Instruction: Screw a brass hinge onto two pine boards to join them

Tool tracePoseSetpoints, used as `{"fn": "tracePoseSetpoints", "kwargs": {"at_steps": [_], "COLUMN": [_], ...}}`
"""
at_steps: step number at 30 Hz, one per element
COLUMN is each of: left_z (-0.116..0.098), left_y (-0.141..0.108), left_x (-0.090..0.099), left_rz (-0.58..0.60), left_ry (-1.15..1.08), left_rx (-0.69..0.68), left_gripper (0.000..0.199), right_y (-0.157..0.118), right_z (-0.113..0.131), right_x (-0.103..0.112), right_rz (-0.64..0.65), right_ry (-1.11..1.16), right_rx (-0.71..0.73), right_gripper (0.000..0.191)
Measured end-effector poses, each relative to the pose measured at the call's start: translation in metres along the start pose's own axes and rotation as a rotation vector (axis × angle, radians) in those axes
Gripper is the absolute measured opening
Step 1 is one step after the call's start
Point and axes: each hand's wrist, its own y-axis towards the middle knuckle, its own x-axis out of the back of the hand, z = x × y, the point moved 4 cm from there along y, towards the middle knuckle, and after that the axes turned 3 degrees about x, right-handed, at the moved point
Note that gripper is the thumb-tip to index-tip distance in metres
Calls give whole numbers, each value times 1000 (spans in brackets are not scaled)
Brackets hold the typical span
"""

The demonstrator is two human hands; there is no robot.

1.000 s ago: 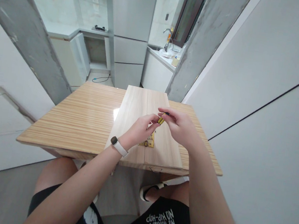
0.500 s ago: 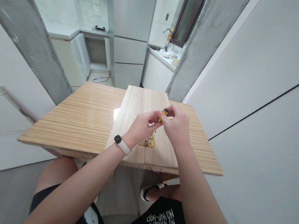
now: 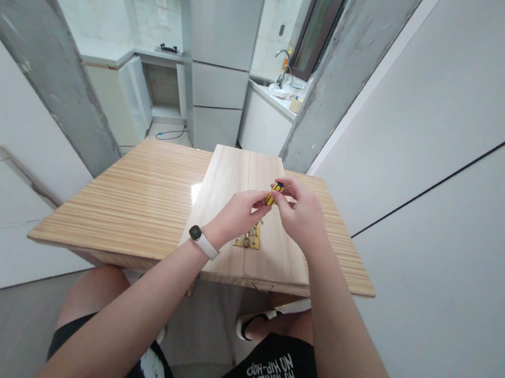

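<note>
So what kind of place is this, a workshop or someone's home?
Most likely a home, beside a small kitchen: a sink tap on a white counter, tall white cabinets, and a wooden table.

The small yellow-and-black screwdriver (image 3: 274, 193) shows only its handle top — its shaft and tip are covered by the fingers of the left hand (image 3: 236, 214) and right hand (image 3: 301, 215), so what the tip touches cannot be told. The brass hinge (image 3: 250, 238) is half hidden behind the left hand; its screws are too small to make out. The two pale boards (image 3: 235, 180) hide the table (image 3: 139, 199) beneath them. Both forearms run off the bottom edge. Print on the black shorts (image 3: 276, 365) is partly cut off (and reads upside down). Items by the far sink (image 3: 284, 88) are too small to identify — just pale shapes.
</note>
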Motion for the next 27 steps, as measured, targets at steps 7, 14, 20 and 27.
{"fn": "tracePoseSetpoints", "kwargs": {"at_steps": [7, 14, 20, 27], "left_z": [9, 11, 8, 1], "left_y": [-1, -4, -5, -9], "left_x": [-3, -6, -4, -2], "left_rz": [-53, -72, -11, 27], "left_ry": [-75, -134, -73, 18], "left_rx": [106, 117, 63, 16], "left_gripper": [24, 17, 15, 25], "right_y": [-2, -6, -9, -13], "right_z": [3, 5, 6, 11], "right_x": [-3, -1, 2, 5], "right_rz": [-55, -146, -16, 30], "right_ry": [-21, -54, 16, -27], "right_rx": [-13, -28, -25, 20], "right_gripper": [14, 19, 34, 25]}}
